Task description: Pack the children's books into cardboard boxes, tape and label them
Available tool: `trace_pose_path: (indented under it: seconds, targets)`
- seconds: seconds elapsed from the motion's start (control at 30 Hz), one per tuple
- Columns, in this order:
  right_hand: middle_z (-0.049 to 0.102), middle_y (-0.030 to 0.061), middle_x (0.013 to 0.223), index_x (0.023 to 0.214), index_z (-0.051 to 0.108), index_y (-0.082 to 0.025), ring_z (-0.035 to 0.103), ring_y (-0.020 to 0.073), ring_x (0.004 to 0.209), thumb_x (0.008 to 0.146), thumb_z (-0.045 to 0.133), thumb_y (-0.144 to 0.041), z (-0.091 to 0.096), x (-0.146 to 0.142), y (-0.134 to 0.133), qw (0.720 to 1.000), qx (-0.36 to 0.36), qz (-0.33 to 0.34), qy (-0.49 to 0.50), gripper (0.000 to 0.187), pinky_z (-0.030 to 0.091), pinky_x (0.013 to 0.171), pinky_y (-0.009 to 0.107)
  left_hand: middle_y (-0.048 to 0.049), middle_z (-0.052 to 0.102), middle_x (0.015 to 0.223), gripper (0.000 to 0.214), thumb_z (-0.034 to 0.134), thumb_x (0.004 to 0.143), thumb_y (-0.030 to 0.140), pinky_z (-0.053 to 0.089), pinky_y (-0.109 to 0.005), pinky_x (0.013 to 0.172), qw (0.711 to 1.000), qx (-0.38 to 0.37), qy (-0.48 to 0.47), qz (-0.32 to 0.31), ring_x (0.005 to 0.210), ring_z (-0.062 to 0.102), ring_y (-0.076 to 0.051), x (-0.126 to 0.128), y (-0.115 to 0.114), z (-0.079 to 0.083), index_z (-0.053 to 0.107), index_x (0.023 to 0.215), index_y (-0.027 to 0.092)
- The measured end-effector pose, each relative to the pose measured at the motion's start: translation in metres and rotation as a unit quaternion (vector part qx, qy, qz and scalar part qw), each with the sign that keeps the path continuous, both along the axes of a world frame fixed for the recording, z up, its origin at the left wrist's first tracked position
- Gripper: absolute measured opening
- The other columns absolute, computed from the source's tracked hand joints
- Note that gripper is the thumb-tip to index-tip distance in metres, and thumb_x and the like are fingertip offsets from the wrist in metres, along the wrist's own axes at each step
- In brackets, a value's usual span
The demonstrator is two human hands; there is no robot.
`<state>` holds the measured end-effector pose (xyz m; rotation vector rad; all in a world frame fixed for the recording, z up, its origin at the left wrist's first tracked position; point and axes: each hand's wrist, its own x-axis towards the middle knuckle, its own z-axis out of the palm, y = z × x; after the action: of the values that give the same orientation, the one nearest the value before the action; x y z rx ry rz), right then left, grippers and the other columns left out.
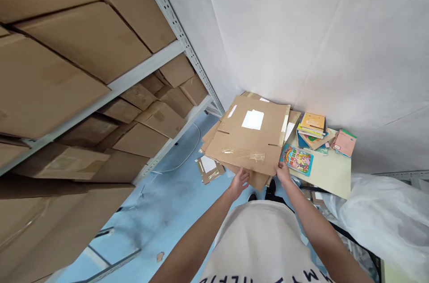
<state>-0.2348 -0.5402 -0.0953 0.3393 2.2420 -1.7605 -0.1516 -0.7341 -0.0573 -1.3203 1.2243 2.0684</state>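
Observation:
A flattened cardboard box [248, 140] lies on top of a stack of flattened cardboard in front of me. It carries a white label [253, 119] and strips of clear tape along its near side. At its near edge, my left hand [239, 182] is closed on the cardboard, with some fingers partly hidden. My right hand [283, 172] pinches the near right corner. Just right of that hand, a colourful children's book [296, 160] lies flat on a pale tabletop [338, 171].
Shelving [197, 109] full of cardboard boxes [87, 42] rises on the left. Piled books [313, 124] and pink booklets [345, 142] rest on the table by the white wall [301, 28]. Translucent plastic sheeting [385, 216] bulges at right. A cardboard piece [209, 169] lies on the blue floor [174, 220].

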Motion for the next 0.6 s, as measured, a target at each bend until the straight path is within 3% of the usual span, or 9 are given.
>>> trace_pose_path:
  seconds: [0.17,0.3,0.43,0.53,0.6]
  targets:
    - [0.073,0.0052,0.079,0.086,0.063,-0.02,0.069,0.0232,0.075,0.063,0.069,-0.038,0.014,-0.015,0.004,0.998,-0.044,-0.008,-0.043,0.03,0.054,0.064,0.033,-0.0171,0.054,0.144,0.073,0.036,0.089,0.075,0.041,-0.047,0.108,0.999,0.028,-0.002,-0.016,0.141,0.044,-0.029,-0.014,-0.005,0.002,0.047,0.14,0.023]
    - [0.072,0.0066,0.086,0.091,0.059,-0.02,0.068,0.0229,0.078,0.059,0.068,-0.032,0.028,-0.016,-0.004,0.993,-0.094,-0.013,-0.066,0.035,0.054,0.064,0.033,-0.0148,0.066,0.124,0.066,0.045,0.086,0.075,0.049,-0.04,0.1,0.999,0.037,-0.001,0.008,0.129,0.056,-0.029,-0.023,-0.003,0.005,0.06,0.119,0.019]
    - [0.073,0.0062,0.095,0.097,0.058,-0.022,0.069,0.0213,0.082,0.062,0.064,-0.029,0.054,-0.011,-0.022,0.983,-0.167,-0.004,-0.081,0.036,0.055,0.065,0.03,-0.01,0.072,0.107,0.041,0.045,0.095,0.057,0.055,-0.036,0.093,0.984,0.034,0.051,0.17,0.113,0.066,-0.025,-0.036,-0.018,0.016,0.065,0.105,0.022]
    - [0.071,0.0026,0.099,0.101,0.057,-0.024,0.067,0.019,0.085,0.064,0.068,-0.029,0.072,-0.003,-0.036,0.961,-0.259,0.022,-0.096,0.039,0.054,0.066,0.028,-0.006,0.073,0.1,0.018,0.056,0.092,0.03,0.056,-0.032,0.086,0.941,-0.018,0.141,0.306,0.099,0.07,-0.021,-0.05,-0.047,0.031,0.065,0.105,0.023]
    - [0.068,0.0019,0.103,0.102,0.057,-0.025,0.066,0.0177,0.084,0.064,0.073,-0.033,0.077,0.006,-0.044,0.953,-0.28,0.047,-0.108,0.042,0.053,0.065,0.027,-0.004,0.074,0.098,0.02,0.06,0.084,0.014,0.056,-0.028,0.082,0.914,-0.045,0.193,0.354,0.089,0.07,-0.017,-0.057,-0.069,0.043,0.065,0.103,0.021]
